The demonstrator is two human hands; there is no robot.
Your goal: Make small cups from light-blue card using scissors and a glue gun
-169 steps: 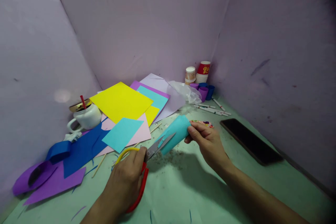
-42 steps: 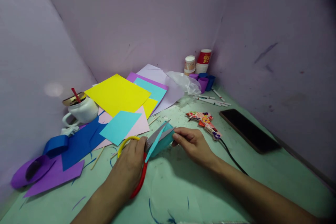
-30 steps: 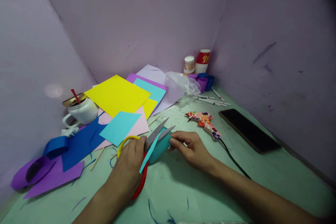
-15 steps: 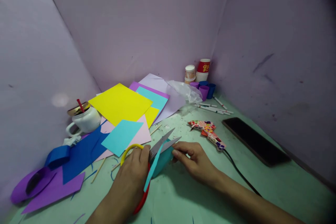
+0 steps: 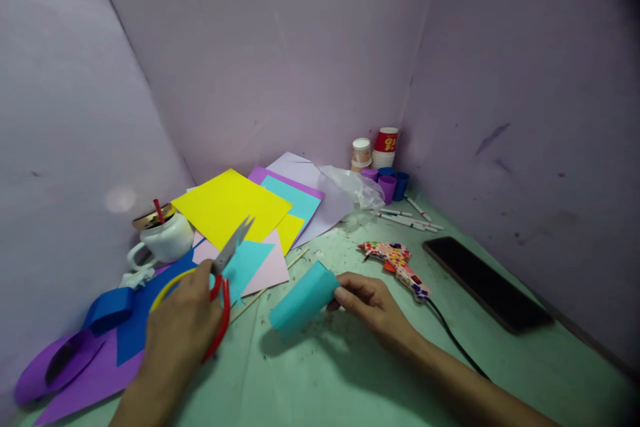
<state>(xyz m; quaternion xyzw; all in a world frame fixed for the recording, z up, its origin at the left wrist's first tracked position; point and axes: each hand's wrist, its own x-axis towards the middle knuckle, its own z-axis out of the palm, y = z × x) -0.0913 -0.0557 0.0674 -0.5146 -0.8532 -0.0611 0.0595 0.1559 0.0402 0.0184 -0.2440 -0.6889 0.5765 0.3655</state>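
My right hand point(image 5: 369, 301) pinches one end of a teal paper roll point(image 5: 304, 296), which points left and hovers just above the green table point(image 5: 350, 373). My left hand point(image 5: 179, 324) grips scissors point(image 5: 216, 280) with a yellow and a red handle. Their steel blades point up and to the right, over a teal paper sheet point(image 5: 245, 261). The scissors are well to the left of the roll, apart from it.
Yellow point(image 5: 233, 205), blue point(image 5: 150, 293) and purple point(image 5: 75, 380) sheets lie at the left, with a white mug point(image 5: 163, 240). A patterned glue gun point(image 5: 395, 260) with a black cord, a dark phone point(image 5: 487, 283), pens point(image 5: 407, 217) and stacked cups point(image 5: 380, 160) sit at the right and back.
The scissors have come away from the teal roll and my left hand has carried them to the left. The loose teal strip that hung from the roll is gone from view.
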